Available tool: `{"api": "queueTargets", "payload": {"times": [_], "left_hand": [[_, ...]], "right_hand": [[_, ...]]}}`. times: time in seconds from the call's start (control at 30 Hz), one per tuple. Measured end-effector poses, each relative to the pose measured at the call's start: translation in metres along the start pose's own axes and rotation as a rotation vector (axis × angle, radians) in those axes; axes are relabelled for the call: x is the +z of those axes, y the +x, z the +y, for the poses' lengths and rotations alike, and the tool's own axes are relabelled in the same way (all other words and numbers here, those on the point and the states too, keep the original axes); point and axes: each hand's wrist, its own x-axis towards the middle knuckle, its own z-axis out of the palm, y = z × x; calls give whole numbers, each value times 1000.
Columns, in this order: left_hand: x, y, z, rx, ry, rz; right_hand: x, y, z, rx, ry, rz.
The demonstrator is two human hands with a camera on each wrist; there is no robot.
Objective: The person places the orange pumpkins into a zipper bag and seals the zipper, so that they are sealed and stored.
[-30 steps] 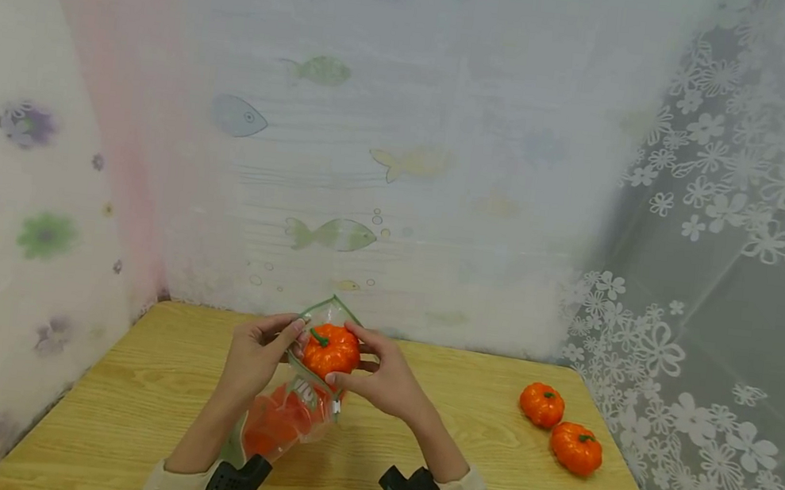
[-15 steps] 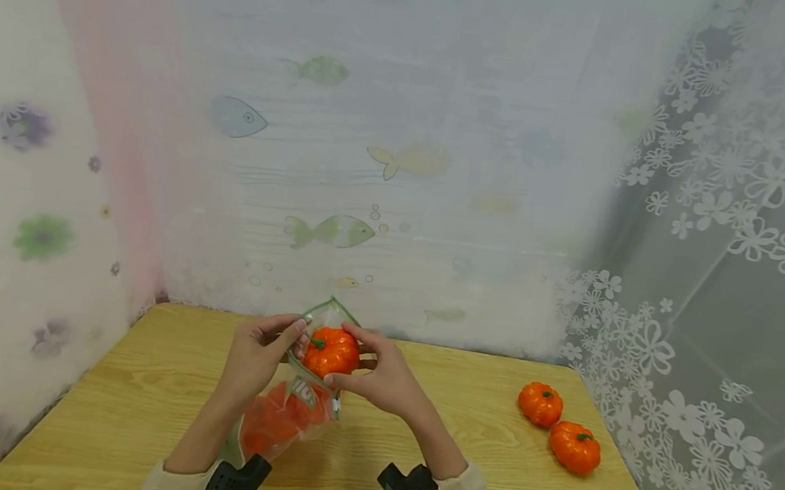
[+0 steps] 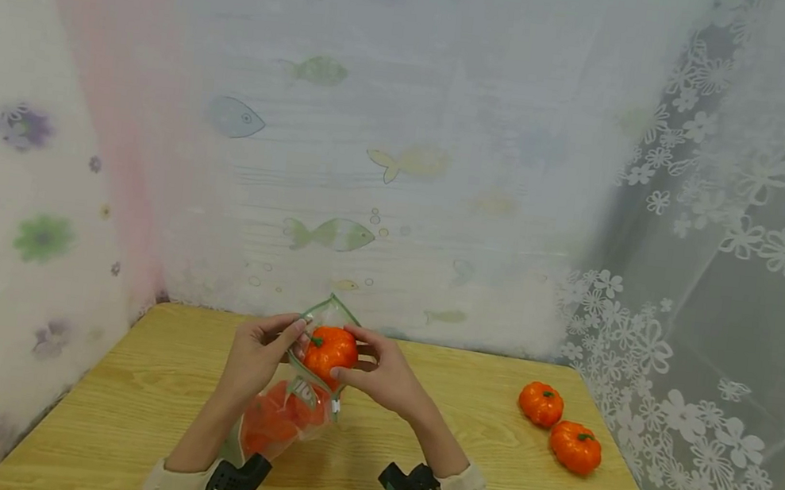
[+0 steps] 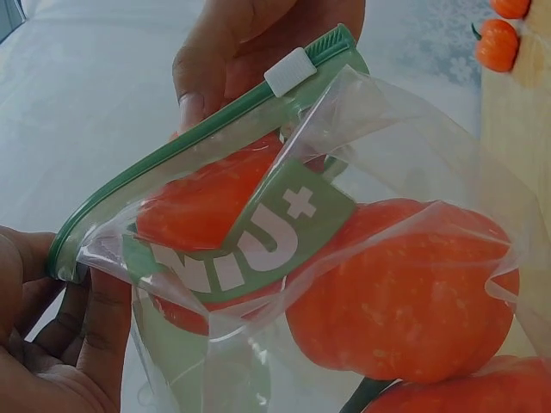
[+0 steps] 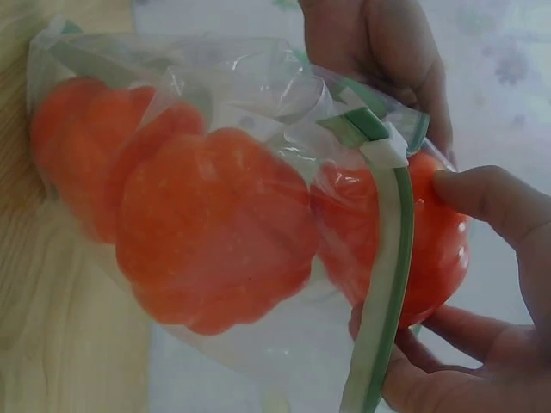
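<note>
Orange pumpkin (image 3: 329, 350), glossy and deeply ribbed with a short green stem, sits in the gaping mouth of a clear zip bag (image 4: 232, 370), partly behind its film. The right hand (image 3: 382, 376) is clamped around it, while the left hand (image 3: 255, 350) pinches the bag's green rim and spreads it aside. The step in hand seems to be feeding this pumpkin into the bag; the next move likely calls for pushing it below the rim with the mouth held wide, then letting go. The film looks thin, creased and limp, stiffened only along its zip strip, where a white slider (image 4: 291, 72) sits near one end; a green label (image 4: 288, 237) with pale letters marks one wall. At least two squat, rounded bagged pumpkins (image 5: 215, 232) already bulge inside, dulled by the plastic. Two loose pumpkins (image 3: 575, 448), equally shiny, lie close together on the wood-grained tabletop (image 3: 482, 414) at the right, and probably come afterwards.
</note>
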Motion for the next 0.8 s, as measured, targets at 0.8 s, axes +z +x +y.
{"api": "queueTargets", "payload": {"times": [0.8], "left_hand": [[-1,2,-1,-26,32,12]], "right_hand": [[6,4,-2,-3,-37,19]]}}
